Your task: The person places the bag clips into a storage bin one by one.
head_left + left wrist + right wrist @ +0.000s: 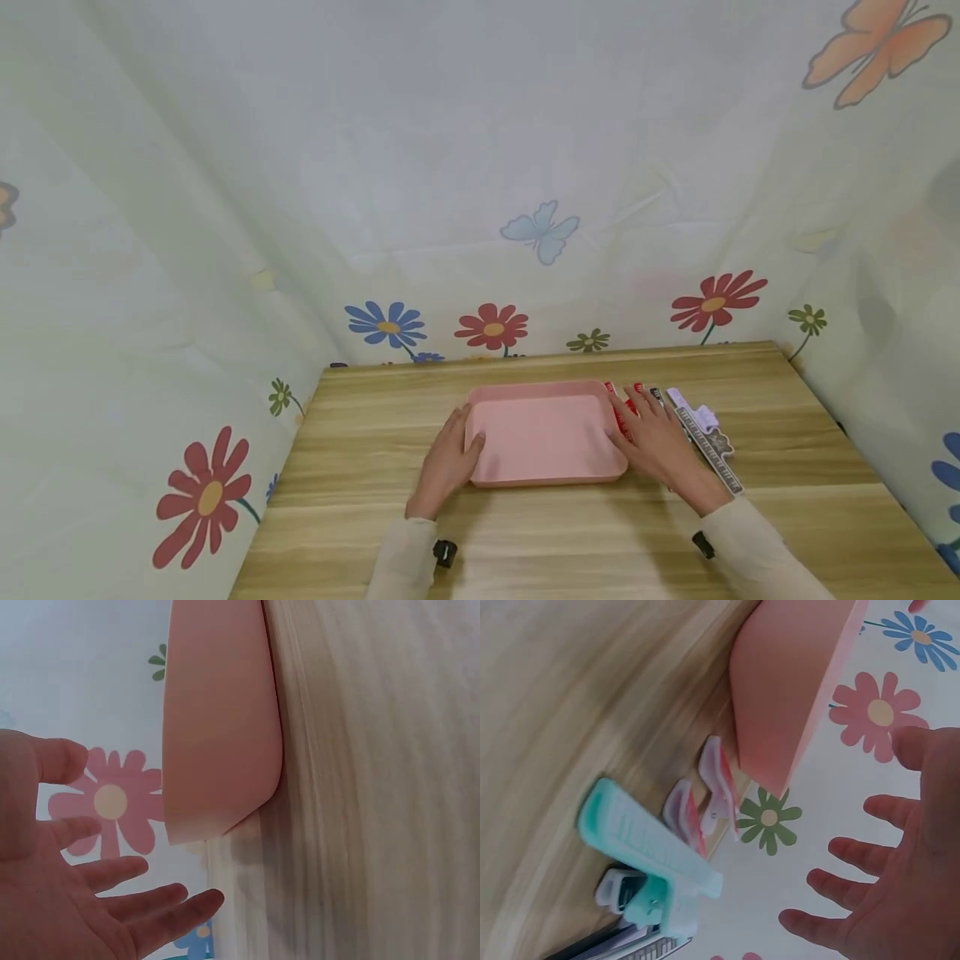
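Because the pink tray (546, 437) lies between them, left hand (447, 457) and right hand (662, 442) spread wide. Contact is hard to tell.

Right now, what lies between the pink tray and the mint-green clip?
Two red-and-white clips lie between the pink tray and the mint-green clip; the right wrist view shows this.
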The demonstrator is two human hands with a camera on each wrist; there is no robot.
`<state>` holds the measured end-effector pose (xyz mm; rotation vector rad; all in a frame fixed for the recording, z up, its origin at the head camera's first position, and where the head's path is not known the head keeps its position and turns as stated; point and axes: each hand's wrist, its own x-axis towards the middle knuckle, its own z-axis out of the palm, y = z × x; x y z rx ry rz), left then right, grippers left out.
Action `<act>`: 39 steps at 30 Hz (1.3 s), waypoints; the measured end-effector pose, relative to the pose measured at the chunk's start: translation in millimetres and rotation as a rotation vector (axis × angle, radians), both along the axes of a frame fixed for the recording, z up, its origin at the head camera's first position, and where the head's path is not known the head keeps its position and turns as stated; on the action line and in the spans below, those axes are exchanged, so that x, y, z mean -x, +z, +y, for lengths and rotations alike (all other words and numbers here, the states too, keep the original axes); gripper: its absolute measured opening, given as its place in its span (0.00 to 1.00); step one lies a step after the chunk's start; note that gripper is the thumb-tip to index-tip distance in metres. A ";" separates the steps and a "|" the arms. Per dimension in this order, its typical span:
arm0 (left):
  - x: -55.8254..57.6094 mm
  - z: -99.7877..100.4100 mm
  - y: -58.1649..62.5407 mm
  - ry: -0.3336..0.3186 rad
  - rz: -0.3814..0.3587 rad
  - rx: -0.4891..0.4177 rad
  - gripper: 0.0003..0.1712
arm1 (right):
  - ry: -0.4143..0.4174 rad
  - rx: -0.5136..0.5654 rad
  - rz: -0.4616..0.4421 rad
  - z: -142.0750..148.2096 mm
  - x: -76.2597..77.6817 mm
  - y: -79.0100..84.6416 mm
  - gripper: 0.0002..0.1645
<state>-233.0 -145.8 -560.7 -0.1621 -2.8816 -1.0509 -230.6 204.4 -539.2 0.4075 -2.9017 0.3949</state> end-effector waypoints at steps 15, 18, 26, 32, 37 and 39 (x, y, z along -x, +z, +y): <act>0.9 -6.2 -12.2 0.021 0.027 -0.152 0.34 | 0.028 -0.004 0.037 22.2 -4.9 -14.2 0.33; 1.0 -6.8 -14.3 0.023 0.027 -0.164 0.34 | 0.042 -0.013 0.071 26.5 -4.0 -17.5 0.31; 2.4 -8.6 -17.1 0.021 0.020 -0.174 0.33 | 0.033 -0.056 0.043 34.8 -2.6 -20.0 0.33; 3.3 -9.6 -19.2 0.021 0.022 -0.184 0.32 | 0.019 -0.078 -0.003 34.5 5.4 -19.0 0.33; 2.5 -9.7 -21.1 0.008 0.006 -0.199 0.32 | 0.007 -0.103 -0.042 35.8 11.1 -17.8 0.33; 2.2 -9.8 -21.3 0.005 0.003 -0.212 0.32 | 0.012 -0.104 -0.039 36.2 13.3 -17.4 0.33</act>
